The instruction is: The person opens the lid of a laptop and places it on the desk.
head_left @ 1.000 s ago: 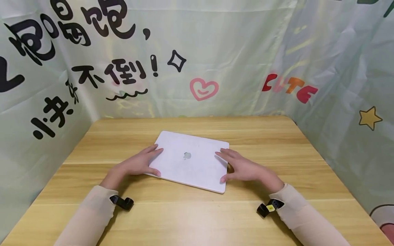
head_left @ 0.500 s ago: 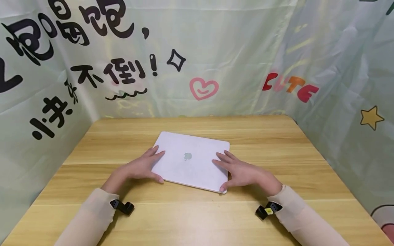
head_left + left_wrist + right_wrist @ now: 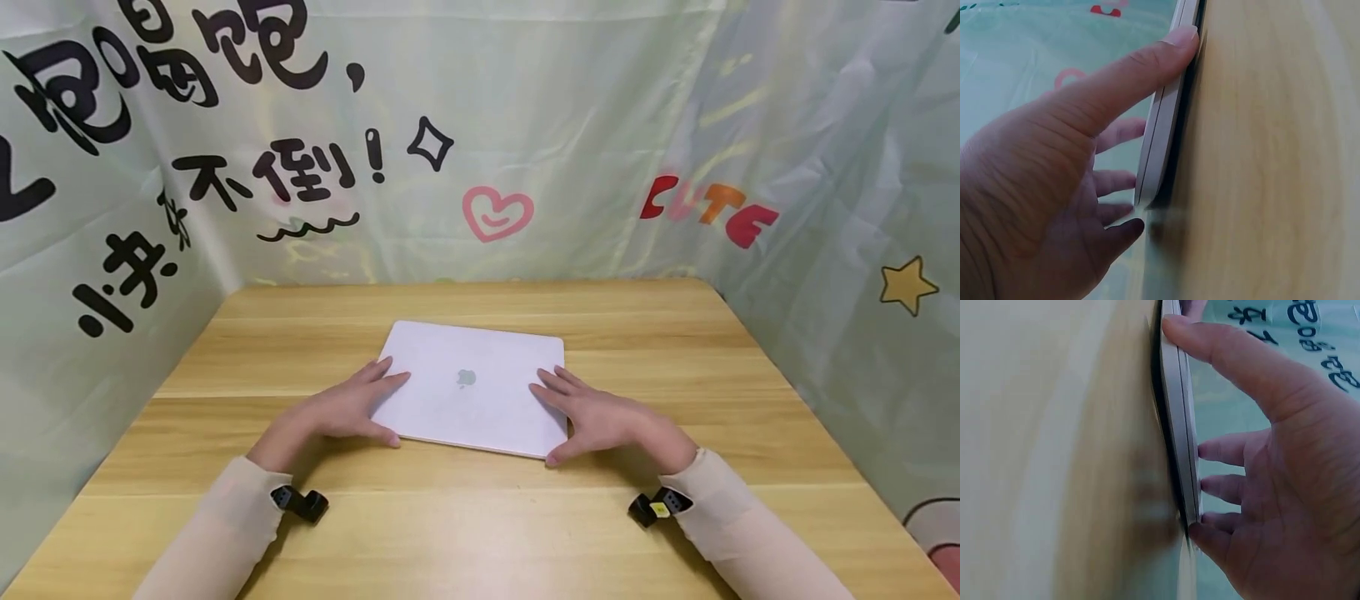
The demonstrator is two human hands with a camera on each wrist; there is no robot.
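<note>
A closed silver laptop (image 3: 467, 408) with an apple logo lies on the wooden table, turned slightly askew. On its left end rests my left hand (image 3: 341, 408), fingers spread over the lid and side, thumb at the front edge. My right hand (image 3: 603, 419) touches the right end the same way, its thumb by the front right corner. In the left wrist view the thumb (image 3: 1147, 65) presses the thin front edge (image 3: 1163, 125) of the laptop. The right wrist view has the other thumb (image 3: 1210, 340) on that edge, fingertips (image 3: 1209, 450) against the lid.
The wooden table (image 3: 480, 533) has a printed fabric curtain (image 3: 600, 108) behind it and along both sides. Each sleeve cuff carries a small black camera, one on the left (image 3: 300, 503) and one on the right (image 3: 660, 506).
The laptop has shifted a little to the right and turned slightly counterclockwise, its front right corner moving away from me. Both hands stay on its ends, the left one having slid slightly right.
</note>
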